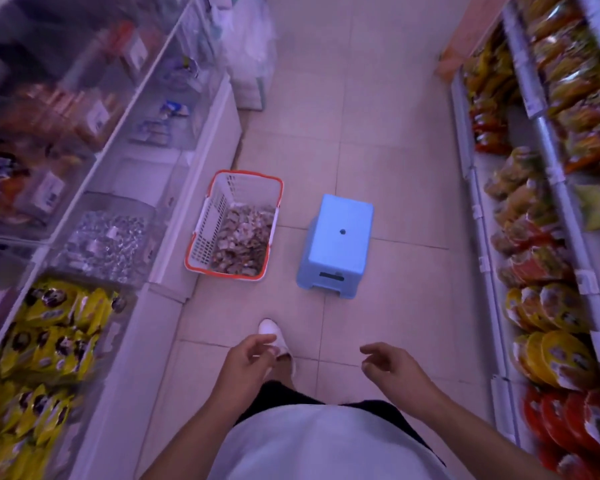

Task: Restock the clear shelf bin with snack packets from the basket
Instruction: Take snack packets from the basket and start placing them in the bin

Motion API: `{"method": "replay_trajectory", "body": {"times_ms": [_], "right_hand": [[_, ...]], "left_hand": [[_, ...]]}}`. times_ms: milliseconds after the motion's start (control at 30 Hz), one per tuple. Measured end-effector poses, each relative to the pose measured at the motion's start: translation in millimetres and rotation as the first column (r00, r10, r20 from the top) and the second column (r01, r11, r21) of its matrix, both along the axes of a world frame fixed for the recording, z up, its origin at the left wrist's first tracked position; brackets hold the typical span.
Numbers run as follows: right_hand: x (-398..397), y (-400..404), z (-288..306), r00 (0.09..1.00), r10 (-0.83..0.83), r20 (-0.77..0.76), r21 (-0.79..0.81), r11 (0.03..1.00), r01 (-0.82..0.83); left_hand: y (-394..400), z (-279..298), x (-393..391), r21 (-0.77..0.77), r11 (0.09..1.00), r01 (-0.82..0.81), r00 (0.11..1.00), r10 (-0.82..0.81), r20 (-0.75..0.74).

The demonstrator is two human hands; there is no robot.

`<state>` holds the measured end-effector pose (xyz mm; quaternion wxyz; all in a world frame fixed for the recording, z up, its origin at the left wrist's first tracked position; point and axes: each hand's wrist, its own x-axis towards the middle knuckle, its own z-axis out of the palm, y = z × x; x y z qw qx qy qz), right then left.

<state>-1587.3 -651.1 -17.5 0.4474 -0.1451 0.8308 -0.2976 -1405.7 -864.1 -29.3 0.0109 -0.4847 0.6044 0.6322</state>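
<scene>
A white basket with an orange rim stands on the tiled floor by the left shelving, holding several small brownish snack packets. Clear shelf bins line the left side; one near the basket looks almost bare, and the one beside it holds silvery wrapped sweets. My left hand and my right hand hang low in front of me, fingers loosely curled, holding nothing. Both are well short of the basket.
A light blue plastic step stool stands to the right of the basket. Yellow packets fill the near left bin. Shelves of bagged snacks run along the right. My white shoe is on the aisle tiles.
</scene>
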Motion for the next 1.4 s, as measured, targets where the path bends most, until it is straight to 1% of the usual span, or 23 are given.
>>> {"method": "replay_trajectory", "body": {"times_ms": [167,267,333,400,467,533,633,733,800,867,1000,1100,1167,1267,1333,1400], "right_hand": [[-52.4,-84.6,4.3,0.998,-0.053,-0.028,-0.037,0.998,0.052],[-78.0,-123.3,11.4,0.999,-0.033,-0.041,0.0,0.999,0.033],[-95.0,-145.1,13.8,0.999,0.015,-0.037,-0.017,1.0,-0.015],[-117.0,-166.1,11.7,0.994,0.111,-0.013,-0.009,0.994,-0.111],[-142.7,-186.1,7.5,0.979,0.201,-0.018,0.027,0.979,-0.2],[-171.3,-205.8,4.5,0.976,0.216,-0.025,0.022,0.976,-0.215],[-213.4,-235.1,-2.7,0.967,0.249,-0.044,0.013,0.968,-0.249],[-248.0,-264.9,-4.5,0.944,0.326,-0.042,0.059,0.944,-0.323],[-259.5,-288.6,-4.9,0.928,0.371,-0.042,0.08,0.927,-0.367],[-264.0,-314.5,-9.0,0.894,0.444,-0.066,0.099,0.894,-0.437],[-254.5,-370.4,-13.1,0.817,0.57,-0.088,0.136,0.819,-0.557],[-236.0,-411.1,-10.9,0.733,0.674,-0.092,0.148,0.737,-0.659],[-223.5,-440.9,-9.0,0.667,0.742,-0.068,0.164,0.668,-0.726],[-211.6,-485.3,-8.6,0.622,0.781,-0.051,0.162,0.621,-0.767],[-202.2,-511.3,-6.6,0.594,0.802,-0.065,0.172,0.595,-0.785],[-193.8,-535.0,-7.1,0.525,0.849,-0.063,0.19,0.527,-0.829]], "left_hand": [[-89.1,-6.4,-55.1,-0.038,0.998,0.048,0.998,-0.05,-0.048],[-139.2,1.5,-82.9,-0.067,0.996,0.053,0.998,-0.056,-0.035],[-166.9,4.7,-102.0,-0.114,0.994,0.006,0.998,-0.013,-0.055],[-189.2,3.8,-118.1,-0.133,0.99,-0.037,0.997,0.029,-0.067],[-201.3,1.3,-127.9,-0.128,0.99,-0.059,0.998,0.055,-0.033],[-208.1,-1.1,-139.9,-0.123,0.982,-0.143,0.99,0.144,0.002],[-208.5,-8.6,-157.5,-0.088,0.963,-0.253,0.967,0.255,0.009],[-207.1,-17.7,-176.0,-0.072,0.956,-0.284,0.956,0.288,0.052],[-211.1,-19.6,-187.2,-0.06,0.94,-0.335,0.941,0.337,0.035],[-218.3,-24.6,-194.5,-0.04,0.927,-0.374,0.927,0.374,0.012],[-244.5,-33.5,-195.5,-0.013,0.909,-0.416,0.909,0.416,0.014],[-269.5,-36.7,-185.5,0.021,0.887,-0.461,0.887,0.461,0.026],[-288.9,-39.4,-177.0,0.027,0.87,-0.492,0.87,0.493,-0.004],[-311.1,-41.1,-162.1,0.007,0.862,-0.508,0.862,0.507,0.02],[-322.0,-43.8,-152.8,0.005,0.832,-0.554,0.832,0.554,0.014],[-329.7,-50.4,-145.3,-0.001,0.814,-0.581,0.814,0.581,0.017]]}}
